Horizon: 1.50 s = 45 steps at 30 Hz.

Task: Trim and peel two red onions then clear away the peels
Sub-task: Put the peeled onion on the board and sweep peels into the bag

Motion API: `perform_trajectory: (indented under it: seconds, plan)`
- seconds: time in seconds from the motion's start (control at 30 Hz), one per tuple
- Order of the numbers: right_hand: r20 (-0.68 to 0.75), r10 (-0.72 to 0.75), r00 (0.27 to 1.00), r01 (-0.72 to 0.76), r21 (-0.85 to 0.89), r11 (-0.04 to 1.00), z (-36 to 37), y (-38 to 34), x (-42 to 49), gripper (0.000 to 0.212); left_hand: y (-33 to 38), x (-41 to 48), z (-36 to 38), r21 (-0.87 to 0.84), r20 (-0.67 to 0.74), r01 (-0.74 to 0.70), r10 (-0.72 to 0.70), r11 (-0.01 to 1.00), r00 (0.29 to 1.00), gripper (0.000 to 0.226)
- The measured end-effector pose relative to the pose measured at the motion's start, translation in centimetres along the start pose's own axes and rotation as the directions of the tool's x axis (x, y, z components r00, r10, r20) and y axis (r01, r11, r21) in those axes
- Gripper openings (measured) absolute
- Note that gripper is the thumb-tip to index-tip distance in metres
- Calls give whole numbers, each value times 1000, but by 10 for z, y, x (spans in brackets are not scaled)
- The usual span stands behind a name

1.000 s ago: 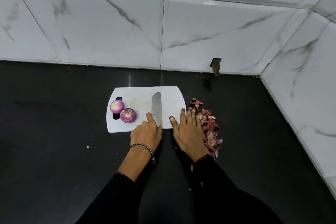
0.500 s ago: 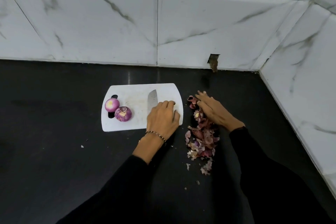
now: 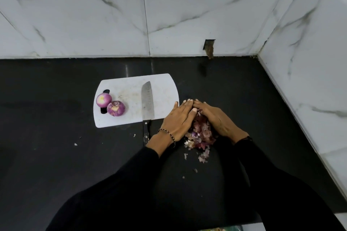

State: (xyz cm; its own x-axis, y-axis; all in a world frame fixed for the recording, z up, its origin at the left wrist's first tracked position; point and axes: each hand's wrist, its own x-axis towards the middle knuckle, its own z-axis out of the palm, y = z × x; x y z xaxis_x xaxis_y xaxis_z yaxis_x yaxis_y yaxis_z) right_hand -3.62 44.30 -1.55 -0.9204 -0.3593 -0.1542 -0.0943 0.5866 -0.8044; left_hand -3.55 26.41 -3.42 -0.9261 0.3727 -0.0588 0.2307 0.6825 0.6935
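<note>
Head view: the left hand (image 3: 177,121) and the right hand (image 3: 218,121) flank the heap of peels (image 3: 201,137) on the black counter (image 3: 56,137), just right of the cutting board (image 3: 165,90). Both hands have their fingers straight and together, fingertips meeting at the far end to form a wedge. Neither hand visibly grips anything, though peels may be tucked under the palms, which are hidden.

The wedge is open on the near side, so if the hands lift or drag, I expect the dry, light skins to spill out there. The knife (image 3: 147,99) has its handle overhanging the board beside the left wrist, and a careless sweep could knock it.

Count: 2 hands, 1 board, 1 knife and 1 heap. There are 2 peeled onions, the paler onion (image 3: 103,100) touching the darker onion (image 3: 116,108) at the board's left end. Several stray flakes (image 3: 203,157) lie nearer the person, and at least 2 more lie off to the left.
</note>
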Motion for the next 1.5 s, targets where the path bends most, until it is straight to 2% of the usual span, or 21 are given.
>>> perform_trajectory:
  seconds: [0.23, 0.4, 0.5, 0.6, 0.73, 0.83, 1.13, 1.27, 1.37, 1.43, 1.5]
  plan:
    - [-57, 45, 997, -40, 73, 997, 19, -12, -42, 41, 13, -38, 4, -206, 10, 33, -32, 978, 999, 50]
    - [-216, 145, 966, -100, 207, 973, 38, -26, -71, 48, 12, -57, 10, -322, -10, 31, -36, 946, 999, 47]
    - [-365, 251, 897, -131, 323, 937, 61, -34, -84, 43, 17, -65, 19, -348, -22, 38, -49, 937, 999, 42]
    - [-492, 326, 807, -129, 392, 911, 89, -44, -87, 41, 25, -71, 28, -354, -57, -20, 0, 935, 998, 42]
    - [-616, 414, 670, -50, 519, 853, 118, -63, -84, 49, 36, -79, 38, -527, -59, 42, -85, 849, 995, 40]
    - [-606, 531, 593, 27, 674, 738, 125, -74, -79, 40, 47, -83, 42, -712, -36, 98, -175, 695, 984, 39]
    - [-532, 632, 564, 188, 828, 528, 127, -80, -85, 35, 60, -87, 43, -910, 80, 211, -349, 357, 934, 28]
    - [-535, 650, 539, 259, 840, 477, 118, -84, -103, 34, 76, -93, 51, -922, 85, 203, -340, 330, 937, 25]
    - [-535, 681, 500, 341, 844, 414, 110, -82, -123, 34, 94, -102, 60, -905, 89, 201, -297, 374, 951, 25]
    - [-531, 704, 472, 389, 842, 374, 106, -78, -144, 34, 112, -115, 70, -905, 115, 213, -268, 369, 956, 27]
    - [-554, 706, 441, 428, 822, 377, 103, -73, -166, 34, 128, -128, 81, -906, 127, 215, -250, 364, 960, 27]
